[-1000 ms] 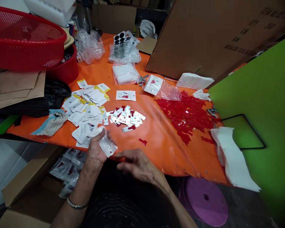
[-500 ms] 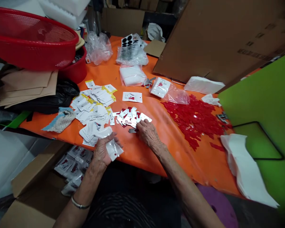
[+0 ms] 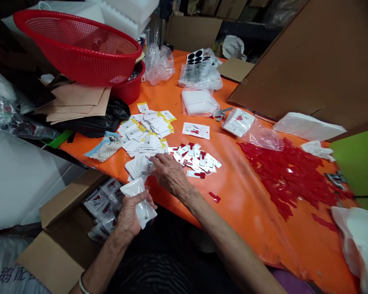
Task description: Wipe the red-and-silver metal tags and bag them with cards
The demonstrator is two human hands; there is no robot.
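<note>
An orange-covered table (image 3: 233, 232) fills the view, its contents laid out in separate lots, apparently to keep each kind apart and within reach. At its far left corner, a red mesh basket (image 3: 76, 49) sits on a red tub (image 3: 127, 87), while a large cardboard sheet (image 3: 306, 61) leans along the far right edge. Just off the near left edge, an open carton (image 3: 61, 249) holds plastic sachets (image 3: 102, 208), low and close beside the left arm, seemingly for easy reach.

Toward the right edge spreads a heap of red T-shaped plastic pieces (image 3: 290, 175), with one stray piece (image 3: 214, 197) lying apart nearer the front. Mid-table, small white cards with red pieces (image 3: 196, 159) lie loosely scattered — just beside a spread of white cards with yellow edges (image 3: 144, 139).

Near the front edge, the left hand (image 3: 130, 216) has its fingers curled round a clear plastic sleeve (image 3: 135, 188), pressing it toward the palm. The right hand (image 3: 170, 173) lies over the cards, its fingertips (image 3: 155, 159) bunched and angled down — whether they pinch a card, I cannot tell.
</note>
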